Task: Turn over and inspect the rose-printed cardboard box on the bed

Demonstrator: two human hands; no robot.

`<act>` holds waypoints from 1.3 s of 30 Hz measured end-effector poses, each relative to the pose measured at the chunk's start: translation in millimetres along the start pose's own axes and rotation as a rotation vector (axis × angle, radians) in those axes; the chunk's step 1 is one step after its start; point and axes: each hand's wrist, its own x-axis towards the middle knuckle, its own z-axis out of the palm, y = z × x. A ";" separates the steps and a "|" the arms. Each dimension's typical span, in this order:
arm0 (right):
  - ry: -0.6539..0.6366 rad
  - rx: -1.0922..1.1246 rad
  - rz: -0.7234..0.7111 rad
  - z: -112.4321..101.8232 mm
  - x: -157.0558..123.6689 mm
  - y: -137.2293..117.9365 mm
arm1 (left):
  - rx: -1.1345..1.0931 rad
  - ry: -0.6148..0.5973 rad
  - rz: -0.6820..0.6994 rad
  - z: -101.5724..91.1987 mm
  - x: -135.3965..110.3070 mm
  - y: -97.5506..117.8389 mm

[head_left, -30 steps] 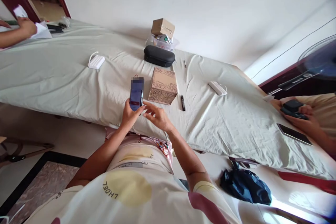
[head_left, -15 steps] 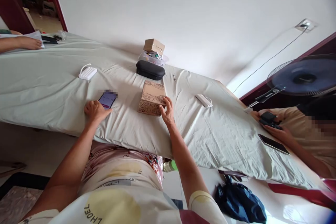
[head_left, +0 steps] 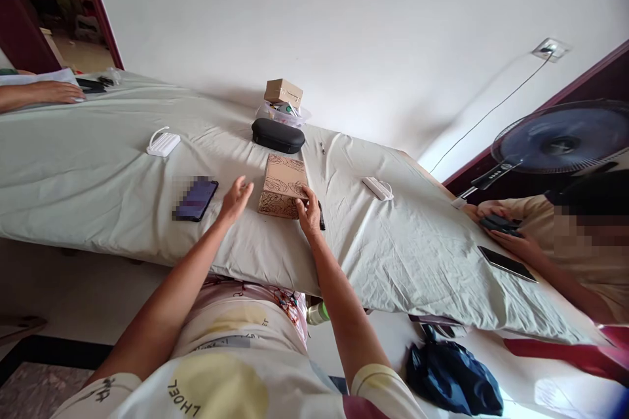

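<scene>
A cardboard box [head_left: 285,173] with black scribbled line patterns sits on the cloth in front of me. My right hand [head_left: 308,211] rests against its front right corner, thumb and fingers apart and slightly curved. Partly hidden beside that hand is a thin black object [head_left: 322,216], too small to name. My left hand [head_left: 236,198] hovers just left of the box with fingers apart and nothing in them. A smartphone [head_left: 199,200] lies on the cloth further left, its screen lit.
Behind the box are a black zip case [head_left: 278,136] and a plastic tub [head_left: 295,119] topped by a small carton [head_left: 284,91]. White corded blocks lie left [head_left: 164,143] and right [head_left: 377,188]. At right, a person holds a dark object near a phone [head_left: 507,263] and fan [head_left: 560,144].
My left hand has left the phone and moved right toward the box. My right hand stays at the box's corner, slightly shifted. The black object beside it now shows.
</scene>
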 end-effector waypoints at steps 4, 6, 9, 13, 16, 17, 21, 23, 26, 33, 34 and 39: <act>0.012 -0.007 0.019 -0.2 -4.0 0.8 | -0.221 -0.039 0.051 55.1 -0.3 5.3; 0.024 -0.002 0.033 -0.1 -6.1 0.8 | -0.237 -0.012 0.123 65.1 -5.5 2.7; 0.033 0.020 0.047 0.3 -7.9 1.2 | -0.236 -0.018 0.164 62.9 -12.2 -2.3; 0.032 0.038 0.057 0.1 -9.4 4.3 | -0.275 -0.056 0.164 53.1 -15.9 -1.3; 0.035 0.045 0.042 -0.4 -11.0 8.3 | -0.333 -0.090 0.164 50.4 -17.5 0.8; 0.039 0.043 0.026 -0.4 -11.5 9.6 | -0.348 -0.088 0.158 50.2 -17.9 0.5; 0.064 0.002 -0.098 1.5 -12.1 14.0 | -0.327 -0.051 0.165 50.1 -16.9 -6.5; 0.065 -0.019 -0.156 3.4 -11.7 16.0 | -0.301 -0.051 0.222 50.5 -14.5 -12.7; 0.039 -0.028 -0.180 5.8 -11.1 19.7 | -0.262 -0.054 0.274 52.7 -9.1 -23.8; -0.060 -0.069 -0.109 3.6 -12.5 23.8 | -0.115 -0.003 0.198 60.4 0.7 -46.2; -0.072 -0.083 -0.092 3.2 -12.6 23.1 | -0.092 0.009 0.178 61.1 0.9 -47.7; -0.127 -0.115 -0.036 1.6 -13.2 16.6 | 0.013 0.073 0.138 62.8 -1.1 -49.0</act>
